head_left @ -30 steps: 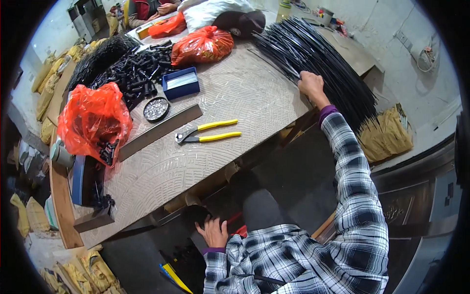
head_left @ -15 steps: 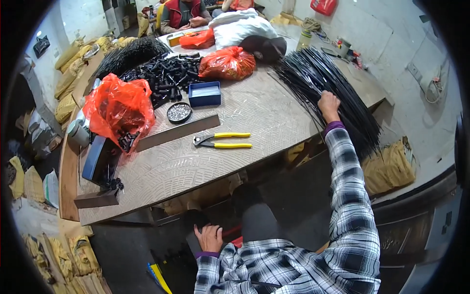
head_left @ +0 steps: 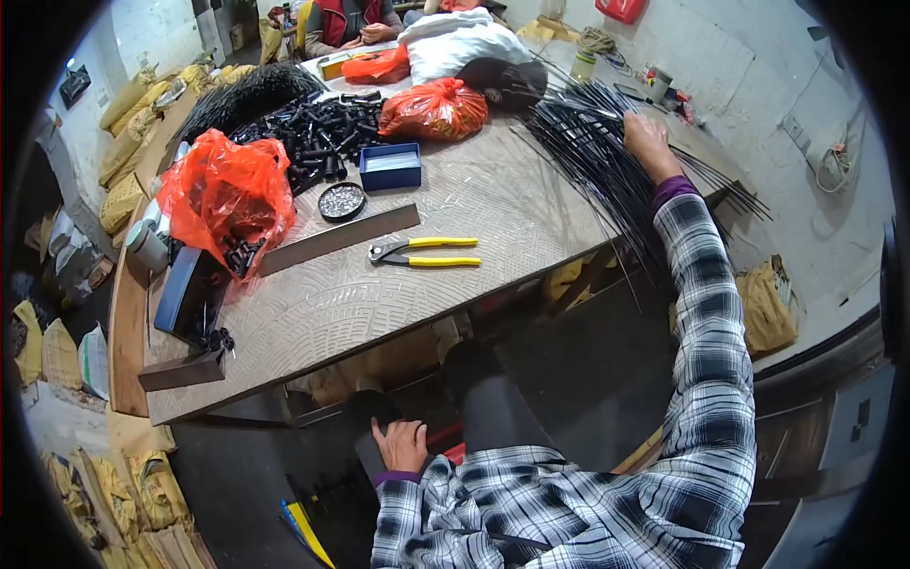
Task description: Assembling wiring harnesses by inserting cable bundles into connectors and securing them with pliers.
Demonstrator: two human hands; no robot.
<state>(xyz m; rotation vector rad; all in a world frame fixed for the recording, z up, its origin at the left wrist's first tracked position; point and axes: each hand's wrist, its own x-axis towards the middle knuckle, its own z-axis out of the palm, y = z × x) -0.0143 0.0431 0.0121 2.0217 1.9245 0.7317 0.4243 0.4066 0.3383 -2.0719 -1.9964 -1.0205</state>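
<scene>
Since the last frame, our right hand (head_left: 647, 144) has risen toward the wall, bringing a handful of black rods (head_left: 590, 169) up off the bundle, tips splaying right. Fingers closed round that handful; the bundle lies at the right end of our table (head_left: 493, 199), overhanging the near edge. Our left hand (head_left: 403, 444) rests on a dark trouser leg, fingers loosely spread, nothing seen in it.

Containers, outward from the rods: tied red bag (head_left: 436, 107), contents unclear; small blue box (head_left: 393, 178) with thin pale strips; round black dish (head_left: 342, 219) of tiny shiny bits; open red bag (head_left: 223, 175) with black pieces at its mouth; long blue box (head_left: 180, 289), dark pieces at its near end.

Around these: 1 dark cap (head_left: 507, 83) just beside the rods' far end; yellow-handled pincers (head_left: 427, 251) and 1 flat metal bar (head_left: 336, 239) between us and the dish; black tubes (head_left: 327, 142) heaped behind it.
</scene>
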